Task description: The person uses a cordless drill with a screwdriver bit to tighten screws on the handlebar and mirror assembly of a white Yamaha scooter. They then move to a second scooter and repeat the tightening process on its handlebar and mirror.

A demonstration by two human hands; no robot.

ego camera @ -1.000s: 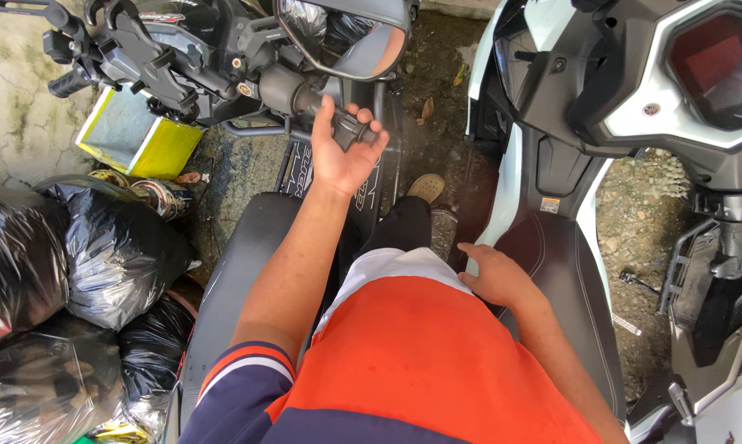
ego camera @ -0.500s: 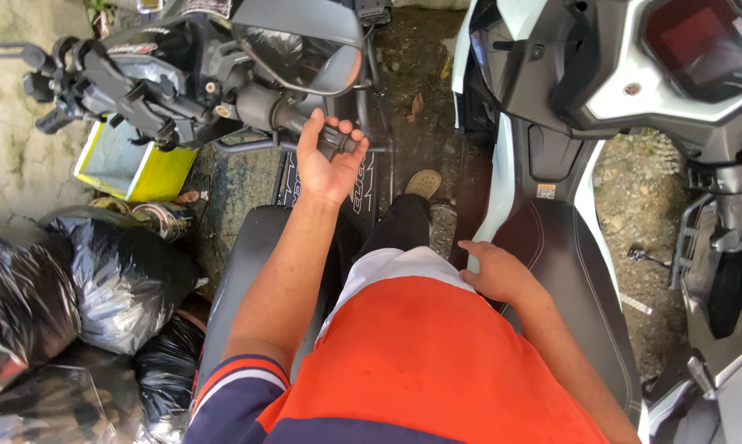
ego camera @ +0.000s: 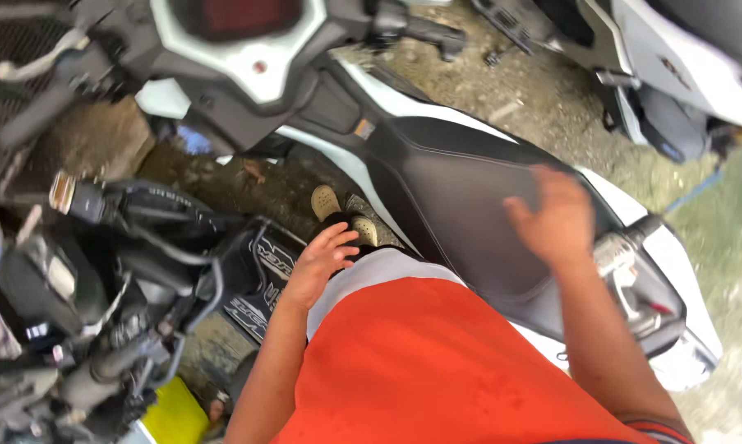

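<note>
I look down over my orange shirt at two scooters. My left hand (ego camera: 320, 263) hangs free with its fingers apart, beside the black scooter's handlebar (ego camera: 133, 247) and footboard (ego camera: 260, 284), holding nothing. My right hand (ego camera: 556, 215) is blurred and lies flat, fingers spread, on the black seat (ego camera: 461, 205) of the white scooter. My shoes (ego camera: 342, 212) show on the dirt between the two machines.
The white scooter's dashboard (ego camera: 239, 37) and brake lever (ego camera: 38, 62) fill the upper left. Another white vehicle (ego camera: 675, 74) stands at the upper right. A yellow box (ego camera: 174, 415) lies low at the left. Bare dirt and gravel run along the right.
My left hand has let go of the black scooter's handlebar grip and dropped back. The view has swung right, and my right hand has shifted along the white scooter's seat.
</note>
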